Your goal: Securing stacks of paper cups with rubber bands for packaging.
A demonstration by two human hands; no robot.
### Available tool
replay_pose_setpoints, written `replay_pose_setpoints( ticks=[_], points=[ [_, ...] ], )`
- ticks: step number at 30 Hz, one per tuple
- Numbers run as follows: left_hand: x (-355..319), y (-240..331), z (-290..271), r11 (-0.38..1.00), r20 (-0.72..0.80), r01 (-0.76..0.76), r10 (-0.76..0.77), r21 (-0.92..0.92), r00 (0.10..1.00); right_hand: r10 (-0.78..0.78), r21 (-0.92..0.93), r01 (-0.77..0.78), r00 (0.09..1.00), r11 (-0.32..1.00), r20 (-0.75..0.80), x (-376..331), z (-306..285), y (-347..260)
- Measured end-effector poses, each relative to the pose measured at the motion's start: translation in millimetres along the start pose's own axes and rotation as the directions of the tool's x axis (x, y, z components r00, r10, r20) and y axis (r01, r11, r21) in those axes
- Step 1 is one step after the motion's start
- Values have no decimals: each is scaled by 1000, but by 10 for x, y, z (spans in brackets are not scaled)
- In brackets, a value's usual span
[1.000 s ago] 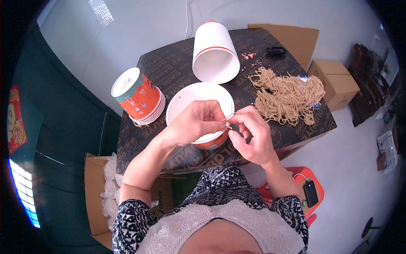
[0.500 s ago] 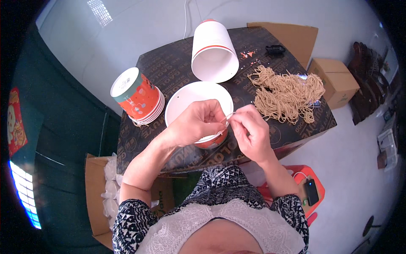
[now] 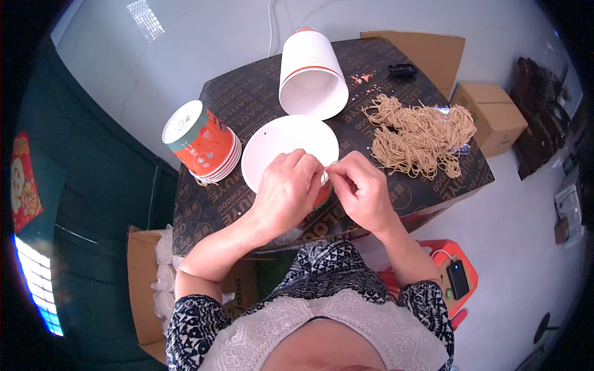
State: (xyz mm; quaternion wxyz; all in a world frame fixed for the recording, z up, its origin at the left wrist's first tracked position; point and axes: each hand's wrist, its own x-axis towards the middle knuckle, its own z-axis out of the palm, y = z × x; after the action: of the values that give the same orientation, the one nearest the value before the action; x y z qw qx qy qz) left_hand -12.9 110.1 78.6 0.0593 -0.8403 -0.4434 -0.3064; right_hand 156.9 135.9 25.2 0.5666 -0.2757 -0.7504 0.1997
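Observation:
A white-lined paper bucket [image 3: 291, 139] with an orange outside stands at the table's near side, its mouth facing up. A small dark hole shows near its far left rim. My left hand [image 3: 288, 188] is closed at the bucket's near right rim, pinching a thin pale cord [image 3: 324, 168]. Close beside it, my right hand [image 3: 363, 193] has thumb and forefinger pinched on the same cord. Exactly how the cord runs at the rim is hidden by my fingers. To the right lies a heap of tan cords [image 3: 424, 139].
On the dark printed table [image 3: 241, 86] a stack of orange buckets [image 3: 204, 139] stands upside down at left. Another nested stack [image 3: 312, 74] lies at the back, near orange bits [image 3: 364, 79] and a black object [image 3: 403, 70]. A red stool [image 3: 467, 272] holds a phone-like black device [image 3: 458, 279].
My left hand has turned over, its back now facing up, and moved slightly nearer to me. My right hand has shifted a little left, still pinching the cord.

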Motion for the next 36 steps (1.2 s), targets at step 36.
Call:
replay_pose_setpoints(
  ticks=[36],
  points=[
    [98, -134, -75, 719, 313, 372, -222, -587, 923, 212, 253, -212, 977, 944, 28, -129, 57, 18]
  ],
)
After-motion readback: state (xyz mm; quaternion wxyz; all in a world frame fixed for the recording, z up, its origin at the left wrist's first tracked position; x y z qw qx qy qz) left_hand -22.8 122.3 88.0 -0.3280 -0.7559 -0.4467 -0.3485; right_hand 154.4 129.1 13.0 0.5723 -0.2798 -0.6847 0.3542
